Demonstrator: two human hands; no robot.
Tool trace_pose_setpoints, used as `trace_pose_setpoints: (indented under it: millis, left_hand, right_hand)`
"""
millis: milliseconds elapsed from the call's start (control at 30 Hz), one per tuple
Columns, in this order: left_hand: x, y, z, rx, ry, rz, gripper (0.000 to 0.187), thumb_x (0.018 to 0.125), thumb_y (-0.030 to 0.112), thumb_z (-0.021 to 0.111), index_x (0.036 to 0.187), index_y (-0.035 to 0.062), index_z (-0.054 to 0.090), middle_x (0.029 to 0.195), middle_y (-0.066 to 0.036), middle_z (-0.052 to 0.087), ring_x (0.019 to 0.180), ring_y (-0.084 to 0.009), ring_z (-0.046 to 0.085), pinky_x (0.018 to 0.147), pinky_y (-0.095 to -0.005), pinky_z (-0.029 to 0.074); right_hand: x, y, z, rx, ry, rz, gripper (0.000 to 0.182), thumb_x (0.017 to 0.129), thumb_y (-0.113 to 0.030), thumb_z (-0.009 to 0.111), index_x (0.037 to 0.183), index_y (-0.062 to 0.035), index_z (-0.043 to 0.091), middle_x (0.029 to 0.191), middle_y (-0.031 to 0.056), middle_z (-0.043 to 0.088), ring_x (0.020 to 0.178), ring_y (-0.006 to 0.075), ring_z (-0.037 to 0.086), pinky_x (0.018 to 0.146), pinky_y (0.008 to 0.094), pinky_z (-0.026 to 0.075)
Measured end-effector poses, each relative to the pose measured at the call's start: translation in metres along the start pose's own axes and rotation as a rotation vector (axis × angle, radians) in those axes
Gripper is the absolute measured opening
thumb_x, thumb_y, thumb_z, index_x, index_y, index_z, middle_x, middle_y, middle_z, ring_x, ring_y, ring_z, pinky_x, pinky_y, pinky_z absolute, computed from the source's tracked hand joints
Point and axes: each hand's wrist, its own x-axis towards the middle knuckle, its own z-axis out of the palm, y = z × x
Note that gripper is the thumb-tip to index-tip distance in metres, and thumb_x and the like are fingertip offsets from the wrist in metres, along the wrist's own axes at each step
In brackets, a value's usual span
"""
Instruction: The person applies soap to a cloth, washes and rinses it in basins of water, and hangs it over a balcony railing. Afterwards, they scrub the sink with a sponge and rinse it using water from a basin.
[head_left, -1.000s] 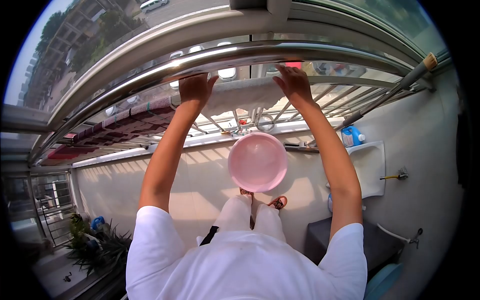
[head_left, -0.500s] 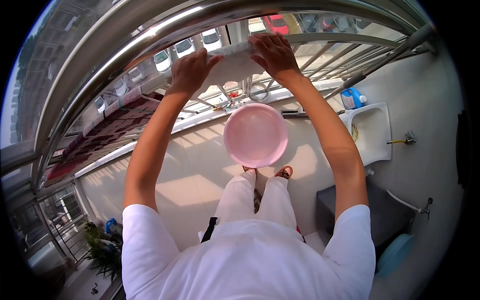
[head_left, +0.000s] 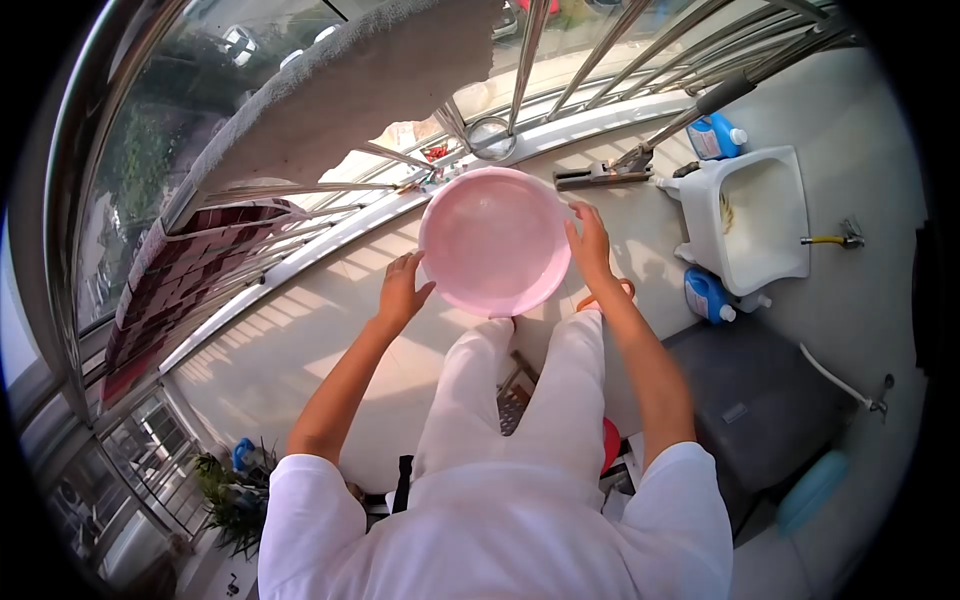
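Head view: reaching down toward a pink basin [head_left: 495, 240] standing on the tiled balcony floor [head_left: 330, 330], just in front of the feet. Left hand [head_left: 402, 290] open beside the basin's near-left rim, fingers spread, close to it but contact hard to tell. Right hand [head_left: 590, 243] open against the right rim, fingers laid along the edge — touching, not visibly clamped. Hands apart, one on each side, nothing lifted.

To grip well, probably best to set both palms at opposite points of the rim, thumbs over the lip, fingers curled beneath, and keep the basin level — contents not clear from here, possibly water, so worth a slow, even lift. Bending at the knees likely safer than stooping on a sunlit tile floor that may be wet.

Around: a pale towel [head_left: 340, 95] draped over the steel railing [head_left: 80, 200] above, a dark red patterned cloth [head_left: 190, 260] hung further left. To the right, a white sink [head_left: 755, 215], a yellow tap [head_left: 835, 240] on the wall, a blue detergent bottle [head_left: 718, 137] behind the sink and another [head_left: 705, 295] below it. Mop handle [head_left: 690, 115] leaning against the rail. Dark cabinet [head_left: 760, 400] near the right leg, potted plants [head_left: 235, 490] at lower left.
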Motion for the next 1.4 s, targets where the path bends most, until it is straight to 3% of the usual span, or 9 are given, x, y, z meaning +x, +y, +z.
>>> trace_pose_setpoints:
  millis: [267,500,700,767,800,1000,1033,1133,1400]
  left_hand:
    - [0.053,-0.147,0.182,-0.125,-0.046,-0.535,0.086,0.068,0.028,0.078,0.135,-0.0007,0.033,0.130,-0.025,0.045,0.121,-0.0374,0.046,0.099,-0.0407,0.041]
    - [0.076,-0.153,0.216,-0.144,0.058,-0.753,0.080,0.070,0.026,0.076,0.133,0.0004,0.034,0.122,-0.023,0.055,0.110,-0.0349,0.056,0.092,-0.0394,0.046]
    - [0.062,-0.148,0.215,-0.183,0.116,-0.705,0.072,0.074,0.021,0.073,0.132,-0.0001,0.037,0.120,-0.021,0.055,0.109,-0.0323,0.057,0.090,-0.0375,0.046]
    - [0.051,-0.133,0.215,-0.181,0.141,-0.714,0.069,0.076,0.020,0.072,0.133,-0.0003,0.038,0.120,-0.019,0.055,0.104,-0.0302,0.058,0.089,-0.0367,0.046]
    - [0.043,-0.130,0.217,-0.178,0.159,-0.704,0.069,0.076,0.020,0.072,0.133,-0.0003,0.038,0.120,-0.019,0.054,0.102,-0.0298,0.058,0.088,-0.0368,0.046]
    - [-0.009,-0.107,0.213,-0.160,0.161,-0.755,0.065,0.078,0.020,0.071,0.132,0.0016,0.040,0.117,-0.017,0.056,0.094,-0.0278,0.060,0.083,-0.0378,0.048]
    - [-0.018,-0.103,0.209,-0.154,0.143,-0.747,0.063,0.078,0.021,0.071,0.131,0.0022,0.042,0.115,-0.016,0.058,0.092,-0.0274,0.061,0.082,-0.0376,0.048]
    - [-0.059,-0.102,0.219,-0.184,0.077,-0.748,0.058,0.077,0.022,0.071,0.126,0.0032,0.048,0.110,-0.015,0.061,0.087,-0.0252,0.061,0.079,-0.0368,0.049]
    - [-0.143,-0.058,0.205,-0.204,-0.152,-0.665,0.046,0.076,0.023,0.071,0.114,0.0030,0.057,0.097,-0.012,0.066,0.083,-0.0225,0.063,0.076,-0.0342,0.050]
  right_hand:
    - [-0.038,0.194,0.104,-0.079,-0.088,0.437,0.044,0.082,-0.016,0.063,0.120,0.0000,0.048,0.121,0.0201,0.051,0.109,0.0374,0.051,0.092,0.0424,0.043]
    - [0.011,0.201,0.091,-0.253,-0.166,0.166,0.049,0.077,-0.017,0.068,0.120,-0.0047,0.049,0.119,0.0146,0.052,0.111,0.0321,0.051,0.092,0.0428,0.042]
    - [0.195,0.174,-0.062,-1.231,-0.088,-0.663,0.029,0.080,-0.016,0.059,0.108,-0.0084,0.060,0.114,0.0085,0.057,0.116,0.0226,0.049,0.106,0.0503,0.028]
    - [0.234,0.166,-0.092,-1.586,-0.387,-0.349,0.022,0.082,-0.023,0.059,0.097,-0.0098,0.069,0.106,0.0088,0.063,0.111,0.0233,0.053,0.108,0.0451,0.022]
    - [0.248,0.172,-0.105,-1.713,-0.498,-0.234,0.024,0.083,-0.025,0.060,0.095,-0.0087,0.070,0.102,0.0090,0.067,0.100,0.0233,0.061,0.099,0.0436,0.036]
    - [0.198,0.209,-0.124,-1.299,-0.919,0.154,0.028,0.068,-0.009,0.071,0.095,-0.0084,0.072,0.097,0.0098,0.070,0.087,0.0267,0.068,0.068,0.0431,0.054]
    - [0.178,0.204,-0.130,-1.060,-1.000,0.528,0.028,0.066,-0.007,0.072,0.094,-0.0062,0.072,0.097,0.0117,0.069,0.087,0.0267,0.068,0.069,0.0394,0.054]
    - [0.075,0.270,-0.141,-0.678,-0.757,0.784,0.011,0.069,0.000,0.063,0.075,0.0088,0.063,0.065,0.0176,0.065,0.051,0.0251,0.065,0.047,0.0364,0.052]
    - [-0.070,0.275,-0.119,0.051,-0.405,0.980,0.020,0.068,-0.009,0.069,0.060,0.0054,0.057,0.049,0.0110,0.055,0.040,0.0174,0.054,0.038,0.0330,0.042]
